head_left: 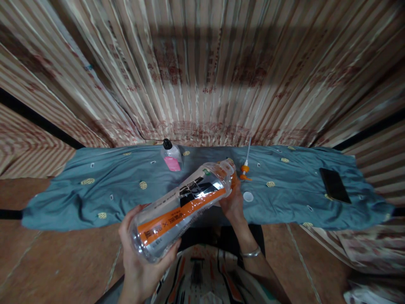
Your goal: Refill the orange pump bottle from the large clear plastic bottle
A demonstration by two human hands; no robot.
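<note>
- Left hand was clamped around the base of the large bottle; right hand was closed on an orange item beside its neck
- Light, even pressure probably suited the thin plastic — a hard squeeze risked buckling it
- Bottle slanted between both hands, clear, its label silver, black and orange
- Pump head lay just beyond the right hand

The left hand grips the base of a big clear bottle, tilted, its mouth at the right hand! Just beyond that right-hand grip, an orange pump; beside it, a white cap.
</note>
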